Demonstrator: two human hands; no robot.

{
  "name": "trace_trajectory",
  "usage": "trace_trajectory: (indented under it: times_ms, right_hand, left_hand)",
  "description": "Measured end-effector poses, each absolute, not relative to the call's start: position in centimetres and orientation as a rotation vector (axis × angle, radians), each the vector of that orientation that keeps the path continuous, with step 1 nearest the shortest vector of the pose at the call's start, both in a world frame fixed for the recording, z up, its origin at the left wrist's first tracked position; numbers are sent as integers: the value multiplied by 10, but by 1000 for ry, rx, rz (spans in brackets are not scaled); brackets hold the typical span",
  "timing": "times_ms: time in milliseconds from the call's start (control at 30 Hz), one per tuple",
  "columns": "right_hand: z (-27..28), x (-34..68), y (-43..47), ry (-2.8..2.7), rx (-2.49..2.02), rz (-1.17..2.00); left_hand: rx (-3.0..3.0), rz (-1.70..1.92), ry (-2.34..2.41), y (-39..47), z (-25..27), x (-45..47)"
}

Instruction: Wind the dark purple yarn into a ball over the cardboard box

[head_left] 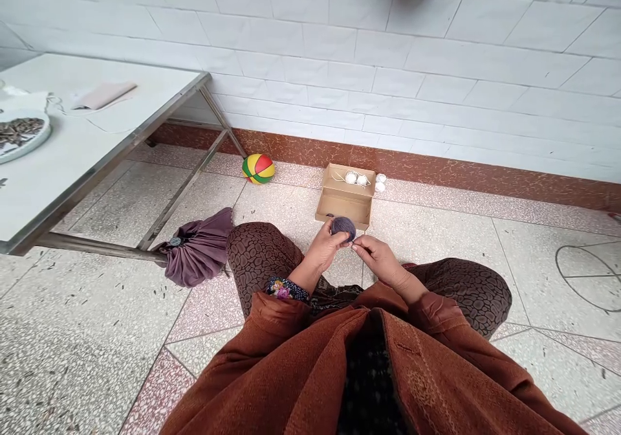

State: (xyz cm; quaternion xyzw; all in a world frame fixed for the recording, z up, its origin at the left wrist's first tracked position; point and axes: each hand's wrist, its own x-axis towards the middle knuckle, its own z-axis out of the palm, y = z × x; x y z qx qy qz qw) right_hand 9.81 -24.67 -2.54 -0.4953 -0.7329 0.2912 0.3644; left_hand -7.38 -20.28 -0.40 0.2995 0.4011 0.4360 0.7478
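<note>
A dark purple-grey ball of yarn (343,227) is held in my left hand (324,246), whose fingers wrap around its left side. My right hand (381,260) is closed in a pinch at the ball's lower right, with thumb and forefinger together. What it pinches looks like the yarn's end, though the strand is too fine to see clearly. Just beyond the hands an open cardboard box (343,210) lies on the floor. White yarn balls (356,178) rest against its raised lid, and another white ball pair (381,182) sits at its right.
A metal-framed table (160,101) stands on the left, bearing a tray (41,138) of dark bits and a folded pink cloth (105,95). Below it are a purple cloth bag (204,247) and a colourful ball (259,169). A wire ring (589,276) lies at right, and a tiled wall (339,53) rises ahead.
</note>
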Motion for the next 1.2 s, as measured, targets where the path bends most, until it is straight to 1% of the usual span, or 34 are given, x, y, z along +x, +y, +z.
trace_trajectory:
  times_ms: [200,467,600,767,867,1033,1200]
  right_hand:
    - [-9,100,-249,-1948,-1144,711]
    - [-3,98,-251,-1874,-1102,737]
    - [1,100,-253,-1848,-1136,758]
    - [11,104,-255,-1958,-1077,721]
    - [17,108,-251,-1993,-1066,688]
    - [21,119,-236,-1812,-1148,718]
    - [11,124,-227,-1528,-1291,851]
  left_hand:
    - [617,1046,889,-202,-6,-72]
    - [689,852,722,-213,2,-70]
    - [677,814,614,-215,4,-70]
    - [918,824,751,-213,1,-72]
    - [1126,737,847,-213,0,-74]
    - [1212,659,777,-217,2,-75]
    - [1130,697,657,-221,2,-73]
